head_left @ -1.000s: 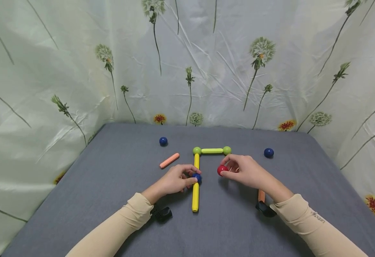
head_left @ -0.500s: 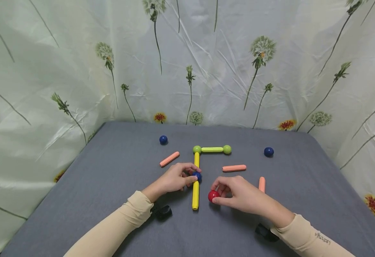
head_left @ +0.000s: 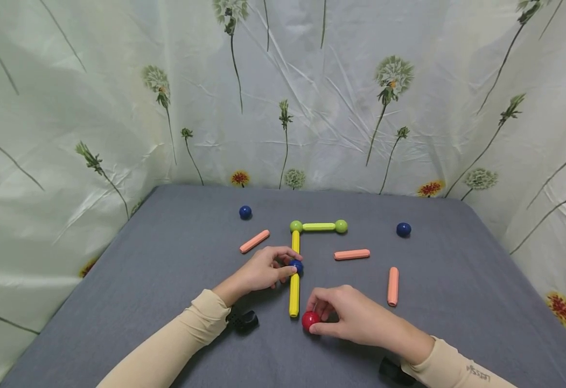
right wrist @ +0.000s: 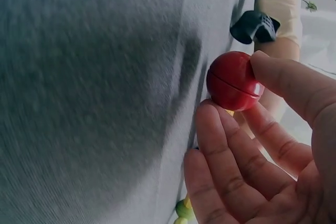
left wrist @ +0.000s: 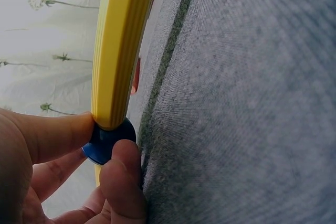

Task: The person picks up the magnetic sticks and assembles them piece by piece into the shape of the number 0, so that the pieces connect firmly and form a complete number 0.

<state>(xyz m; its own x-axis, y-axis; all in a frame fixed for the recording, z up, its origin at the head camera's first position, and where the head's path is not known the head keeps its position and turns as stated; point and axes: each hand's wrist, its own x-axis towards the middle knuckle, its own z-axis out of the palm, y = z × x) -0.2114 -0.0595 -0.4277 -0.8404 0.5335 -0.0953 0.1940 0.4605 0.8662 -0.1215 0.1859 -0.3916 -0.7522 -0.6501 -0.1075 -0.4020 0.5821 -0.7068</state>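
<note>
My left hand [head_left: 262, 268] pinches a blue ball [left wrist: 107, 142] between thumb and fingers. That ball joins two yellow rods in a line; the nearer yellow rod [head_left: 294, 296] points toward me, and the farther one [head_left: 296, 241] runs up to a green ball [head_left: 296, 227]. From there a lime-green rod [head_left: 319, 227] leads right to a second green ball [head_left: 341, 226]. My right hand [head_left: 360, 318] holds a red ball [right wrist: 233, 81] by thumb and fingertips, close to the near end of the nearer yellow rod and slightly right of it.
One salmon rod [head_left: 254, 241] lies left of the joined pieces. Two more, a crosswise salmon rod [head_left: 352, 254] and a lengthwise salmon rod [head_left: 392, 286], lie to the right. Loose blue balls rest at the back left [head_left: 245, 212] and back right [head_left: 403, 229]. A flowered curtain [head_left: 283, 97] hangs behind the grey tabletop [head_left: 190, 226].
My right hand has brought the red ball toward me and leftward, from beside the blue ball to near the rod's end, uncovering two salmon rods. My left hand keeps its place.
</note>
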